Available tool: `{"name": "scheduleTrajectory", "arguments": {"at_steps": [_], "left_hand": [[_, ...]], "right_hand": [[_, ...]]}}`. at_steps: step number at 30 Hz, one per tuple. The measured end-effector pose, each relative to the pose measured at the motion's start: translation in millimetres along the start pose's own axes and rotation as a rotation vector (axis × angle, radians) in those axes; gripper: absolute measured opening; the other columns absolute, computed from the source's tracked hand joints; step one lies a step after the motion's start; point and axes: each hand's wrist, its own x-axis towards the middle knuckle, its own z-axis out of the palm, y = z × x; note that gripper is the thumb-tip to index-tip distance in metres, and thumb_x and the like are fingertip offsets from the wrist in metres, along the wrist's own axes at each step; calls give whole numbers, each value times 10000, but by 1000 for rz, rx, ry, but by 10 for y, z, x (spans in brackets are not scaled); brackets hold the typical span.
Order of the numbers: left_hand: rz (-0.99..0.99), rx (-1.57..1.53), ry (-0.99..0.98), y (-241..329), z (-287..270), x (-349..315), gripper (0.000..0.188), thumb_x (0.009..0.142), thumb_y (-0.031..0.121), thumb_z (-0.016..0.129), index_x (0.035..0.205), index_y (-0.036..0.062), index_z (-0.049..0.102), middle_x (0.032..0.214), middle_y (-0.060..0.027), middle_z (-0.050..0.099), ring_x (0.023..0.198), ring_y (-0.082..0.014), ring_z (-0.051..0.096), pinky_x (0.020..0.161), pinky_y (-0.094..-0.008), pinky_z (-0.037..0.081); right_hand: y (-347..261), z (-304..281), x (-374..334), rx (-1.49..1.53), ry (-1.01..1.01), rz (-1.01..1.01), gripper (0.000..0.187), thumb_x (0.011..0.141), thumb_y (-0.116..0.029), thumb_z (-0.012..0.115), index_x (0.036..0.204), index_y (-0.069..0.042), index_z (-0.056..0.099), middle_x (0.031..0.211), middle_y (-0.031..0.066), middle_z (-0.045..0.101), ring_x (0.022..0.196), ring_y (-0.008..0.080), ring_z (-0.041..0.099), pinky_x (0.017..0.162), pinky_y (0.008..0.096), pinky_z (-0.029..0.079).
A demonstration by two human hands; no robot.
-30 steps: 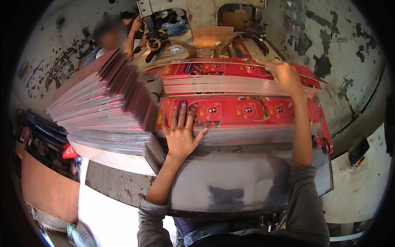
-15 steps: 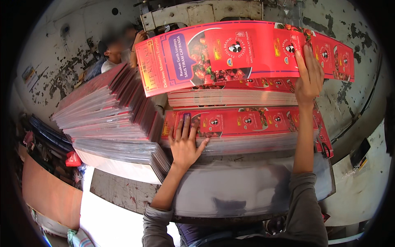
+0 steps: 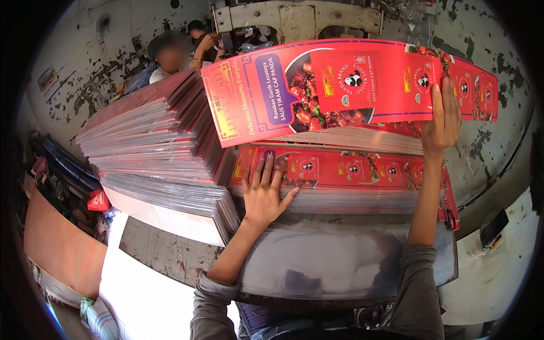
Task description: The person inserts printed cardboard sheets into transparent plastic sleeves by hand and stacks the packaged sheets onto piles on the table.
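Observation:
My right hand grips a long red printed cardboard strip near its right part; the fingers lie over the front and the thumb is hidden. The strip is raised and bows slightly, with its left end free. My left hand rests flat, fingers spread, on the left end of a stack of similar red strips. Behind that is a second stack of strips, partly covered by the raised one. A taller, fanned stack of red printed sheets with clear glossy edges stands to the left.
Clear plastic sheets lie at the table's near edge, close to my body. Black-handled scissors sit by the front stack's right end. A worn metal frame stands behind. Two people are at the back left.
The view has shifted a little. My right hand has brought the raised strip slightly lower and nearer to the front stack. My left hand stays flat on that stack.

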Motion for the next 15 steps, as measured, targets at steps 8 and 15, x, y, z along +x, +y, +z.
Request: {"name": "scheduleTrajectory", "arguments": {"at_steps": [8, 15], "left_hand": [[6, -8, -2, 26, -14, 20, 611, 793, 508, 503, 1267, 126, 451, 1307, -130, 427, 1186, -263, 401, 984, -460, 239], [9, 20, -11, 5, 16, -22, 596, 806, 501, 490, 1263, 121, 453, 1297, -129, 438, 1181, -261, 407, 982, -455, 244]], "right_hand": [[139, -8, -45, 16, 21, 10, 370, 769, 51, 471, 1110, -38, 583, 1120, 140, 590, 1044, 246, 570, 865, 334, 442], [228, -91, -97, -21, -48, -12, 331, 815, -4, 532, 1144, -33, 553, 1166, 108, 570, 1063, 239, 555, 877, 334, 439]]}}
